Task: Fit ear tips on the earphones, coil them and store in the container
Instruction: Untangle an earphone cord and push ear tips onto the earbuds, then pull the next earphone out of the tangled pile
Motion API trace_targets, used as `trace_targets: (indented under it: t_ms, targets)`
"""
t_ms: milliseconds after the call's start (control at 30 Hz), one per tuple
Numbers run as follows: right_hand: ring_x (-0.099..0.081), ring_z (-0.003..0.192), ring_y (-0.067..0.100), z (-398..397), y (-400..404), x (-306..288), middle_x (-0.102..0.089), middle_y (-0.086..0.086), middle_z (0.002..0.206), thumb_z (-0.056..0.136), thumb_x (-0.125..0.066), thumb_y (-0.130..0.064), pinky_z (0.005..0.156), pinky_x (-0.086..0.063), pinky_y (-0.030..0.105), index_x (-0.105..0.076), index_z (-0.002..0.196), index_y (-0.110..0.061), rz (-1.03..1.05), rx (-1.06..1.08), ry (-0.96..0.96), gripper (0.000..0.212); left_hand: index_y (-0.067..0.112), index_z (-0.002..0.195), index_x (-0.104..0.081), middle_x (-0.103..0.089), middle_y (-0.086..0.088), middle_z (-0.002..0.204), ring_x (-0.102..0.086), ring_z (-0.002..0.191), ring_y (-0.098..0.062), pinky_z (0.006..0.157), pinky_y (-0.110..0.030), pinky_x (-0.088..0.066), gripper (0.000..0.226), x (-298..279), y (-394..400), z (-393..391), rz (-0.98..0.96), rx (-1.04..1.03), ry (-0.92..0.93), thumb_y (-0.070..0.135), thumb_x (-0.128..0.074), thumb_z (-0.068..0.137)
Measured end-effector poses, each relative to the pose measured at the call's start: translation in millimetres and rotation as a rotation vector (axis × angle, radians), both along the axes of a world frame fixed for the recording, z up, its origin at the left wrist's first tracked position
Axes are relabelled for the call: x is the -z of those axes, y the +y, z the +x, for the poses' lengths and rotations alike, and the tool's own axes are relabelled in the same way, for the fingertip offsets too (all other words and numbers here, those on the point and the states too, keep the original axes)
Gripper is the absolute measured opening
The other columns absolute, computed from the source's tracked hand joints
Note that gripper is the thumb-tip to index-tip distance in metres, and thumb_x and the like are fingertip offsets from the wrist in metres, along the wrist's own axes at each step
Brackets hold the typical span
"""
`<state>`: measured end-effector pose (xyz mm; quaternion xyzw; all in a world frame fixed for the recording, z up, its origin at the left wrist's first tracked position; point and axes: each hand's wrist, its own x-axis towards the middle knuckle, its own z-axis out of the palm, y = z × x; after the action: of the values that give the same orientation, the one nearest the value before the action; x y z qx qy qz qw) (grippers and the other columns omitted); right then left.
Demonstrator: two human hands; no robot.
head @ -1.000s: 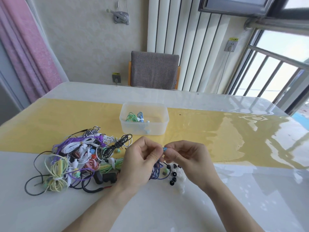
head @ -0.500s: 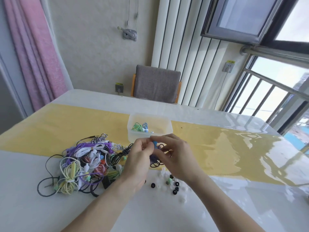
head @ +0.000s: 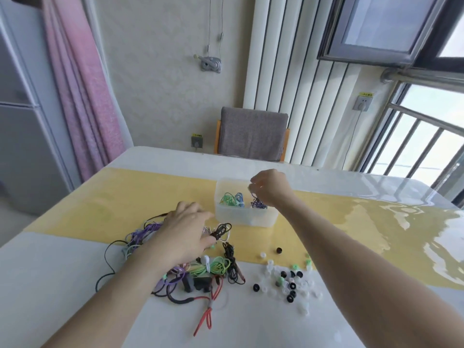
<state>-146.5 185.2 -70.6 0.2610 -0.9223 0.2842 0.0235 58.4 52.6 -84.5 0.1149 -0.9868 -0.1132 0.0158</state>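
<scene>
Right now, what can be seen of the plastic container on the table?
The container is a translucent, rounded rectangular plastic tub, lidless and upright on the table's yellow band. Inside lie a green coil, a blue coil and a dark purple coil. The right hand hovers over its right side, above the purple coil; whether it grips the cable is unclear.

The desk had a glossy, mirror-like white top crossed by a shiny yellow band. The container was frosted translucent plastic. Rubbery-looking ear tips lay matt. The chair back wore coarse grey cloth.
</scene>
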Motion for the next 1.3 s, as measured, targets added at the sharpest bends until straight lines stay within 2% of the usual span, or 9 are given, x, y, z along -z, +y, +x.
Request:
trace_targets:
  t_ms: [233,367,533,733,800,900,1033,1133,1300]
  targets:
    - [-0.061,0.108,0.023,33,7,9,-0.064,0.009,0.118,0.097,-0.059,-0.014,0.094,-0.048,0.033,-0.069,0.119,-0.011,-0.221,-0.083,0.262,0.024,0.023,0.118,-0.058,-0.053,0.000,0.122,-0.034,0.123,-0.023,0.104,-0.041,-0.032,0.029,14,1,-22,-0.102,0.020,-0.020,0.036,-0.056,0.092]
    - [-0.062,0.094,0.007,62,23,7,-0.065,-0.002,0.107,0.094,-0.060,-0.008,0.083,-0.051,0.024,-0.071,0.110,-0.015,-0.405,-0.179,0.278,0.021,0.018,0.095,-0.056,-0.060,0.003,0.094,-0.053,0.097,-0.023,0.080,-0.039,-0.046,0.015,6,-1,-27,0.144,-0.059,0.211,0.032,-0.060,0.090]
    - [-0.065,0.083,0.003,90,34,16,-0.069,-0.007,0.099,0.092,-0.061,-0.004,0.066,-0.051,0.013,-0.072,0.097,-0.016,-0.570,-0.201,0.088,0.017,0.019,0.094,-0.067,-0.070,0.010,0.092,-0.065,0.092,-0.007,0.083,-0.027,-0.051,0.007,-3,-5,-25,0.517,-0.150,0.594,0.022,-0.068,0.088]
    - [-0.070,0.081,0.016,99,37,32,-0.073,-0.008,0.088,0.092,-0.060,-0.012,0.069,-0.061,0.042,-0.071,0.098,-0.025,-0.616,-0.176,-0.288,0.018,0.017,0.102,-0.069,-0.071,0.013,0.090,-0.066,0.086,-0.004,0.078,-0.022,-0.052,0.012,4,4,-23,0.520,-0.171,0.786,0.014,-0.064,0.092]
    - [-0.071,0.080,0.022,99,41,30,-0.073,-0.003,0.086,0.092,-0.060,-0.009,0.066,-0.061,0.040,-0.071,0.099,-0.022,-0.652,-0.181,-0.319,0.018,0.016,0.100,-0.067,-0.073,0.005,0.086,-0.068,0.081,-0.008,0.077,-0.024,-0.055,0.010,5,14,-25,0.728,-0.167,0.818,0.011,-0.061,0.094]
    - [-0.070,0.085,0.024,99,51,24,-0.072,0.002,0.092,0.095,-0.063,-0.010,0.065,-0.059,0.030,-0.069,0.106,-0.016,-0.715,-0.202,-0.349,0.014,0.005,0.105,-0.061,-0.071,-0.007,0.084,-0.068,0.080,-0.022,0.080,-0.035,-0.056,0.013,1,36,-28,1.350,-0.086,0.793,0.004,-0.050,0.098]
    - [-0.068,0.102,0.012,104,70,24,-0.072,-0.002,0.107,0.096,-0.065,-0.033,0.081,-0.058,0.034,-0.063,0.119,-0.025,-0.670,-0.328,-0.403,0.025,0.001,0.110,-0.054,-0.067,-0.015,0.092,-0.067,0.088,-0.029,0.085,-0.039,-0.057,0.017,-9,61,-29,1.938,0.017,0.691,0.006,-0.041,0.101]
    - [-0.065,0.113,0.011,110,80,31,-0.070,-0.006,0.116,0.091,-0.070,-0.041,0.088,-0.057,0.035,-0.060,0.121,-0.026,-0.583,-0.455,-0.499,0.035,0.002,0.110,-0.053,-0.063,-0.017,0.096,-0.065,0.087,-0.030,0.082,-0.036,-0.057,0.019,-16,76,-30,2.188,0.102,0.596,0.008,-0.038,0.100]
    - [-0.063,0.065,0.023,114,96,39,-0.067,0.011,0.075,0.095,-0.067,-0.014,0.058,-0.051,0.032,-0.066,0.092,0.003,-0.756,-0.339,-0.644,0.018,0.006,0.111,-0.058,-0.063,-0.008,0.090,-0.064,0.088,-0.024,0.092,-0.040,-0.049,0.026,-7,79,-31,2.301,0.016,0.506,0.016,-0.036,0.100]
